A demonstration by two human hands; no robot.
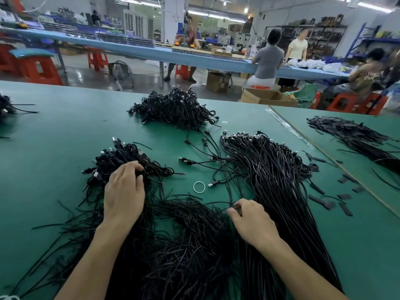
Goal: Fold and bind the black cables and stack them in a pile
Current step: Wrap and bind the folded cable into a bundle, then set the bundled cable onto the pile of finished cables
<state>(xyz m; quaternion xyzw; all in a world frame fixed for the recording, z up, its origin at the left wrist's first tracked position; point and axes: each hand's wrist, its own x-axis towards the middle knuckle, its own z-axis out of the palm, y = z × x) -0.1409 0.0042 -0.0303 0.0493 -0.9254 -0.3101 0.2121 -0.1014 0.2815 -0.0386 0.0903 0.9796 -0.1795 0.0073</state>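
Far-left clump [4,106]: black cables at 9 o'clock, cut off by the picture's edge, so their number cannot be told.
Table [54,137]: green top that carries everything.
Left hand [124,191]: at 7 o'clock, fingers curled down onto the folded bundle. The fingertips are sunk among the strands, so the grip is partly hidden.
Folded bundle [121,156]: under that hand, with its plugs poking out towards 11 o'clock.
Loose cables [184,245]: a tangled mass at 6 o'clock, between and beneath both forearms, running off the bottom edge.
Stacked pile [175,109]: a heap of cables at 12 o'clock near the far edge. Its bindings are too small to make out.
Rubber band [199,187]: a white ring lying flat between the hands, touching neither.
Right hand [252,221]: at 5 o'clock, thumb and forefinger pinched on one thin cable [218,205]. The other fingers are tucked out of sight.
Straight sheaf [270,169]: plugs at its 12 o'clock end, tails passing under the right forearm.
Black strips [357,135]: at 3 o'clock, cut off by the right edge.
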